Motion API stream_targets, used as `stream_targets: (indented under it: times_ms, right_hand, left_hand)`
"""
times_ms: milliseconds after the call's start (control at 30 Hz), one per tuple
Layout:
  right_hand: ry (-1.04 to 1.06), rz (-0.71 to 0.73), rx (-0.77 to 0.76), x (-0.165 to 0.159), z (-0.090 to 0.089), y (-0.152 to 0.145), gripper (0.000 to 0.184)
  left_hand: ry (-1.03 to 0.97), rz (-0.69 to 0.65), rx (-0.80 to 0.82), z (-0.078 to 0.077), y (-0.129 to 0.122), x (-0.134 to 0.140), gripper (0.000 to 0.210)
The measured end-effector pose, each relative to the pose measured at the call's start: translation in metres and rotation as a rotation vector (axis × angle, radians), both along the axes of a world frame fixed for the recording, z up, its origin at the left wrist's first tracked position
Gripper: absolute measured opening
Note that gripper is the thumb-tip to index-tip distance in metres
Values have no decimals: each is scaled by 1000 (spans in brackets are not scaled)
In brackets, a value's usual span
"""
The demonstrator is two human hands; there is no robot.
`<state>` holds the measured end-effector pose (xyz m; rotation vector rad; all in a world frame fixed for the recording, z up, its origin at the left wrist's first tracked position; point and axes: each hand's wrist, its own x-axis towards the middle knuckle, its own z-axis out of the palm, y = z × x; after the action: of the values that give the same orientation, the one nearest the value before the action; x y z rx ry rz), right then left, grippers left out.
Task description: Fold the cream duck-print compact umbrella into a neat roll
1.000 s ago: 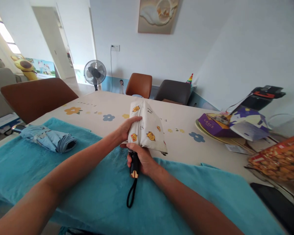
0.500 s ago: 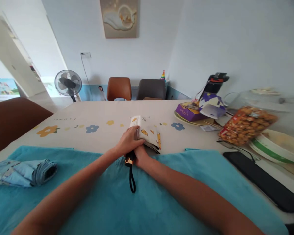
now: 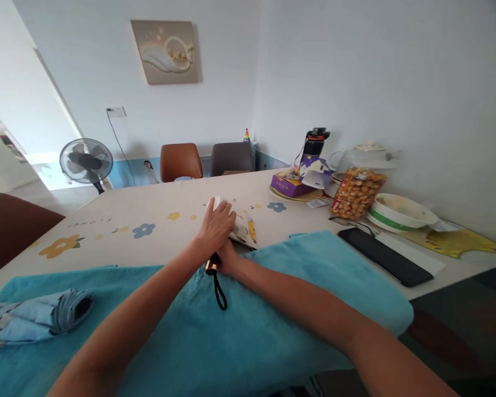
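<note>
A folding umbrella [image 3: 240, 230] with a white canopy and yellow-orange prints lies at the middle, its folds partly flattened. Its dark handle ends in a copper-coloured cap [image 3: 210, 266] with a black wrist loop [image 3: 220, 295], pointing toward me. My left hand [image 3: 217, 223] is laid over the canopy, fingers close together and curved around it. Lower and partly hidden behind the left wrist, my right hand [image 3: 228, 258] grips the umbrella near the handle. Both forearms rest above a teal cloth [image 3: 215, 347].
A rolled blue cloth bundle [image 3: 45, 317] lies on the teal cloth at left. A black phone-like slab [image 3: 384, 256], glasses [image 3: 355, 223], a bag of nuts [image 3: 357, 193], white-green bowls [image 3: 400, 212], a purple box [image 3: 291, 184] and a black bottle [image 3: 313, 144] stand at right.
My view has turned to the right. My left hand has slid over the canopy and now covers more of its far end. My right hand stays near the handle.
</note>
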<state>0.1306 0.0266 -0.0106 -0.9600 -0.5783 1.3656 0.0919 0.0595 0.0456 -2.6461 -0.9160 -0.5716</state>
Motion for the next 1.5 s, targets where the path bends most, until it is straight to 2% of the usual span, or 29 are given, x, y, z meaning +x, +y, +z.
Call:
stream_targets:
  times_ms: [67, 133, 233, 333, 433, 667, 767, 867, 1033, 1200, 1267, 1367, 1433, 1500]
  right_hand:
    - [17, 67, -99, 0, 0, -2, 14]
    - [25, 129, -168, 1, 0, -4, 17]
    - [56, 163, -178, 4, 2, -6, 20]
    - [76, 155, -174, 5, 3, -5, 19]
    - [57, 177, -214, 5, 3, -4, 22]
    - [6, 273, -300, 11, 12, -7, 38]
    - [17, 239, -338, 13, 20, -8, 52]
    - [29, 231, -361, 14, 24, -7, 55]
    - [-40, 213, -383, 17, 21, -3, 52]
    - [-124, 149, -320, 22, 17, 0, 38]
    - [-153, 127, -307, 25, 17, 1, 33]
    - [-181, 111, -315, 29, 18, 1, 29]
    - [-195, 107, -317, 31, 18, 1, 27]
    - [-213, 104, -303, 32, 18, 0, 26]
  left_hand:
    - [-16, 20, 15, 8, 5, 0, 33]
    - [-185, 108, -38, 13, 15, -4, 33]
    - [-698, 273, -213, 14, 33, -20, 19]
    - [-1195, 318, -503, 9, 45, -41, 13]
    - [-1440, 295, -736, 0, 49, -62, 18]
    - [-1582, 325, -936, -22, 49, -90, 22]
    - [-1633, 340, -963, -21, 51, -90, 20]
    - [-1645, 338, -947, -17, 52, -89, 20]
    - [-1600, 307, -851, -14, 53, -90, 22]
    - [-1537, 318, -838, -22, 57, -92, 23]
    - [-1475, 351, -888, -27, 60, -93, 30]
    - [-1362, 401, -1023, -36, 65, -96, 53]
    - [-1326, 389, -1132, -40, 69, -99, 62]
    - [-1314, 348, -1226, -43, 71, -102, 62]
